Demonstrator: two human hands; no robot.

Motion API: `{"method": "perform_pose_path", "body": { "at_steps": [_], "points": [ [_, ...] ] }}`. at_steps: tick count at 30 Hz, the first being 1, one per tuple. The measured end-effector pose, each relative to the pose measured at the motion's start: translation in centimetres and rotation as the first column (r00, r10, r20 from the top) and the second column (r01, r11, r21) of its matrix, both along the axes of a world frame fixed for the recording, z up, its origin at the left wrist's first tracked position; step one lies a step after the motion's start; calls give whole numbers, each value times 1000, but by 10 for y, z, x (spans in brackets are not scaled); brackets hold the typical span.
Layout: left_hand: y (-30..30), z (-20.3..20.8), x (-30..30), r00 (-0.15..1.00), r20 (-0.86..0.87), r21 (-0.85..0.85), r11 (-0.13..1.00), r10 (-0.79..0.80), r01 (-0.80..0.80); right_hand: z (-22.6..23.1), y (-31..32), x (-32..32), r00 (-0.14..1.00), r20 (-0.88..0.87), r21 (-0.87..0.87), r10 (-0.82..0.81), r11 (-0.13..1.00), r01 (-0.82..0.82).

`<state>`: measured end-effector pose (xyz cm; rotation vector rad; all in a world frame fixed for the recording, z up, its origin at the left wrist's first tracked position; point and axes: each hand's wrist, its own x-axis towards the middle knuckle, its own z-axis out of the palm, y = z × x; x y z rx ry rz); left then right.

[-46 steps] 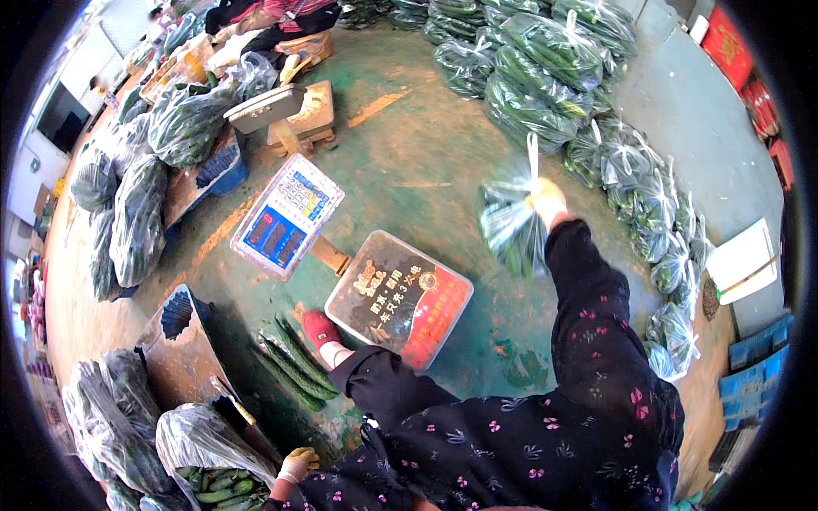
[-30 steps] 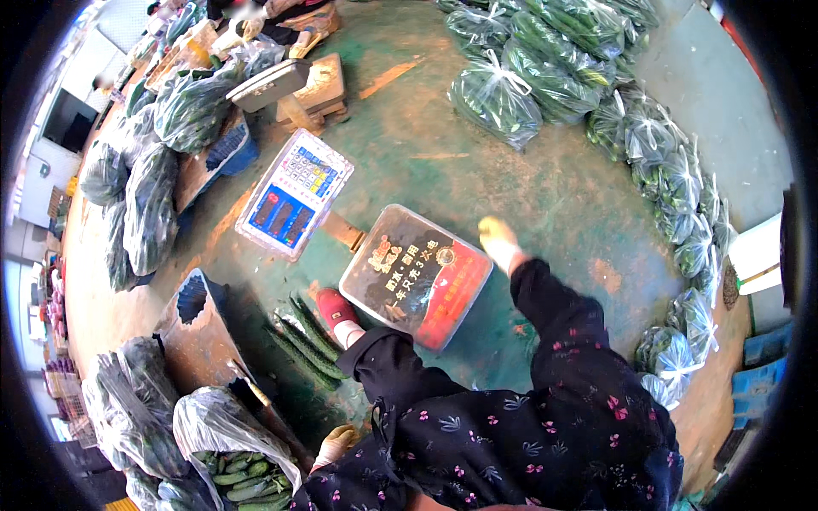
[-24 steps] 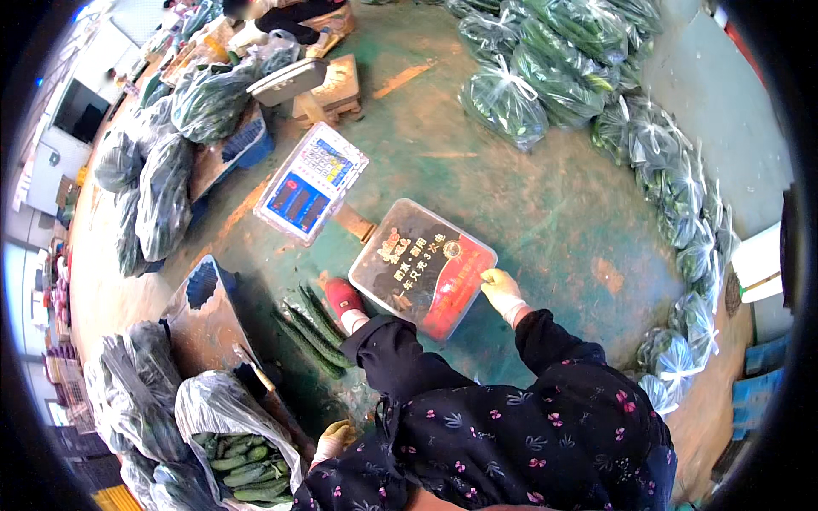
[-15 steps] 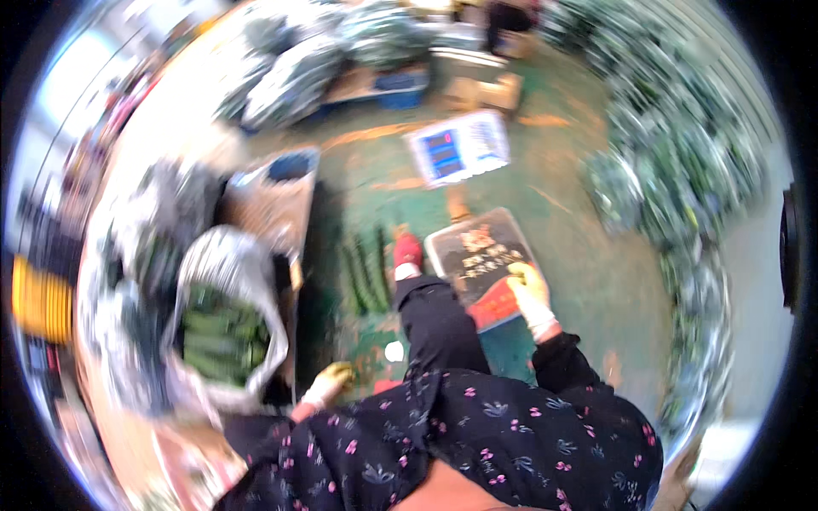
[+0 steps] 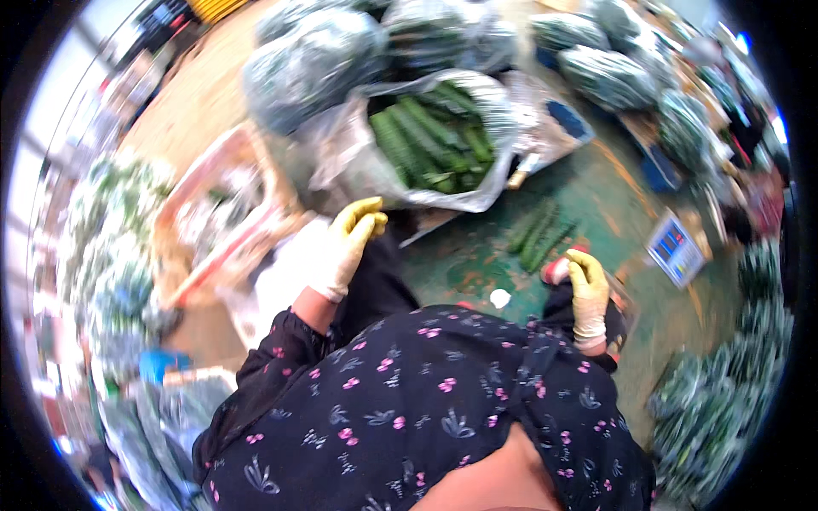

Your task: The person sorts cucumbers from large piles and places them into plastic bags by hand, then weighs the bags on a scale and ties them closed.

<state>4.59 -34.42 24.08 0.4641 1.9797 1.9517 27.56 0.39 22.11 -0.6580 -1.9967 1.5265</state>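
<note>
- Fingers (image 5: 368,220) of my left hand (image 5: 345,247) are curled loosely in their yellow-tipped glove, nothing between them that I can see; they hang just below the lip of the open plastic bag (image 5: 477,192).
- Fingers of my right hand (image 5: 588,294), gloved the same way, bend gently over my knee and grip nothing; the red shoe (image 5: 555,270) sits just beside them.
- Inside that clear bag lie the cucumbers (image 5: 426,140), long and dark green, piled lengthwise and filling its mouth.
- Between my two hands, on the green floor (image 5: 464,255), a few loose cucumbers (image 5: 537,234) lie side by side, near my right hand and apart from the bag.
- A small white scrap (image 5: 500,298) lies on the floor close to my knee.
- To the right of my right hand stands a scale (image 5: 675,249) with a blue and white face.
- Further out, full bags of greens (image 5: 315,60) are heaped behind the open bag, and more bundles (image 5: 716,409) lie along the right edge.
- Off to my left sits a pale reddish crate (image 5: 226,213), too blurred for me to tell what it holds.
</note>
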Motion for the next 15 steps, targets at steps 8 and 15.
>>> {"method": "perform_pose_path", "body": {
  "at_steps": [8, 15],
  "points": [
    [-227, -123, 16, 733, -22, -199, 715, 680, -670, -9, -71, -55, 915, 231, 74, 331, 931, -356],
    [-231, -146, 36, 613, -464, -520, 363, 640, -773, 14, -116, -100, 818, 301, 289, 490, 771, -568]
  ]
}}
